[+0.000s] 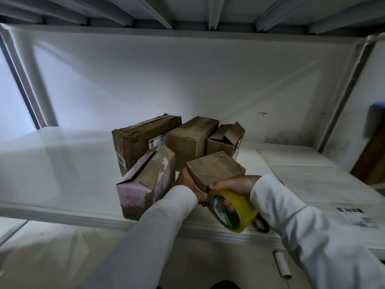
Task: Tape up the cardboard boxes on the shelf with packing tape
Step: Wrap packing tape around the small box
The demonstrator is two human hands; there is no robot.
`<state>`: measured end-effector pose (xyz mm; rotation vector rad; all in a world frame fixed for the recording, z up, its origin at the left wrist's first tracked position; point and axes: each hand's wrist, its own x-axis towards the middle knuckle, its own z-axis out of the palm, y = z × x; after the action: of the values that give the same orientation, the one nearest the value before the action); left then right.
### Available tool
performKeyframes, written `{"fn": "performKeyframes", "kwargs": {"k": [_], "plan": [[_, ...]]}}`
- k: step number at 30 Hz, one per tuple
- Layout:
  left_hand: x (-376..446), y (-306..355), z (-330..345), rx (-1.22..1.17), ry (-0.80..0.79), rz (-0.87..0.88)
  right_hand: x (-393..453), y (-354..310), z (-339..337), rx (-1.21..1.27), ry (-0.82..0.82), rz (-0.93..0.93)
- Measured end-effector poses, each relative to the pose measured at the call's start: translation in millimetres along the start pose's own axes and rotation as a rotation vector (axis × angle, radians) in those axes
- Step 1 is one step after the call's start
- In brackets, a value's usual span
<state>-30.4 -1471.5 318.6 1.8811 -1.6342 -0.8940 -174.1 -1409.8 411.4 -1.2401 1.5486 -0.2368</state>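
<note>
low centre-right of the frame, the right hand (233, 183) curls around a yellow roll of packing tape (233, 209), fingers through its core. just left of it the left hand (190, 184) grips the near left corner of a small brown cardboard box (214, 170) at centre frame on the white shelf (62, 174). both hands sit at the box's near edge; its long axis runs left to right. beside it lies a pink box (143, 182) with a loose flap; behind it, three more boxes, the right one (225, 140) gaping open.
</note>
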Motion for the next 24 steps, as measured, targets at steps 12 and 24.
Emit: {"fn": "performKeyframes", "kwargs": {"k": [12, 24], "plan": [[-9, 43, -7, 0.120, -0.101, 0.051, 3, -57, -34, 0.221, 0.127, -0.457], [13, 11, -11, 0.011, -0.052, 0.330, 31, -61, -26, 0.270, 0.207, -0.429]]}}
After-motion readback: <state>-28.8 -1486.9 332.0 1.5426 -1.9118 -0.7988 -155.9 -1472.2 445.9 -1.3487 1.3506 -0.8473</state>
